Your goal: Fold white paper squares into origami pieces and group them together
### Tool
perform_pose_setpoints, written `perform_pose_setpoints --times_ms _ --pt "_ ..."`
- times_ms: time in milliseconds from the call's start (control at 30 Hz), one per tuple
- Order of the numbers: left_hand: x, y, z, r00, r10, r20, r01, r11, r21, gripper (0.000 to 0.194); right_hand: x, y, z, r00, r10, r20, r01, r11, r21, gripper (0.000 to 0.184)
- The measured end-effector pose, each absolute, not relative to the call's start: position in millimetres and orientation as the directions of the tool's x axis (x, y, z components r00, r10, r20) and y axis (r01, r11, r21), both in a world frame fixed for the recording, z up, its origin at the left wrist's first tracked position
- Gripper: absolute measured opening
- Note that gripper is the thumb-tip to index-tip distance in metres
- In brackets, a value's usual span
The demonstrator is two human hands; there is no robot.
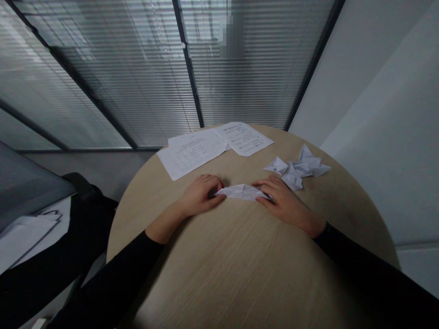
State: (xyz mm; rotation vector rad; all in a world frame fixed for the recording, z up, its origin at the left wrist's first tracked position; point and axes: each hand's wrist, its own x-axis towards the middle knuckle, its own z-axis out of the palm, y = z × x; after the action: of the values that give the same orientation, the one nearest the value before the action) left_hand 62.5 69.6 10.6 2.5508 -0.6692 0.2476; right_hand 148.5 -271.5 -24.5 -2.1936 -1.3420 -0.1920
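A folded piece of white paper, long and low with pointed ends and creases across its middle, lies between my hands on the wooden table. My left hand pinches its left end between thumb and fingers. At the right end, my right hand grips the paper the same way, thumb in front and fingers behind. Just beyond my right hand sits a cluster of folded white paper pieces with pointed corners, some touching one another.
Printed sheets lie flat toward the far side of the round table. Windows with blinds stand behind it, and a pale wall is at the right. More white papers rest on something black at the left.
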Motion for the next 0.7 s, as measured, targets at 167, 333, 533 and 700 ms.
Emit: perform_pose_setpoints --times_ms 167,333,533,700 --pt "58.5 68.9 9.8 0.877 -0.364 0.313 -0.476 -0.744 0.469 0.030 149.4 -270.7 -24.8 0.494 0.759 0.423 0.861 -0.359 -0.360 0.008" --pt "56.0 68.1 8.0 0.908 -0.272 0.317 -0.415 -0.679 0.606 0.033 151.6 -270.6 -27.1 0.486 0.759 0.433 0.865 -0.346 -0.363 0.019" --pt "60.5 72.4 3.2 0.922 -0.201 0.331 -0.374 -0.680 0.630 0.028 154.6 -273.0 -35.7 0.560 0.701 0.442 0.823 -0.411 -0.392 0.003" --pt "65.0 78.3 0.4 0.942 -0.143 0.303 -0.303 -0.751 0.587 0.025 160.9 -276.1 -45.7 0.689 0.566 0.453 0.723 -0.497 -0.480 0.039"
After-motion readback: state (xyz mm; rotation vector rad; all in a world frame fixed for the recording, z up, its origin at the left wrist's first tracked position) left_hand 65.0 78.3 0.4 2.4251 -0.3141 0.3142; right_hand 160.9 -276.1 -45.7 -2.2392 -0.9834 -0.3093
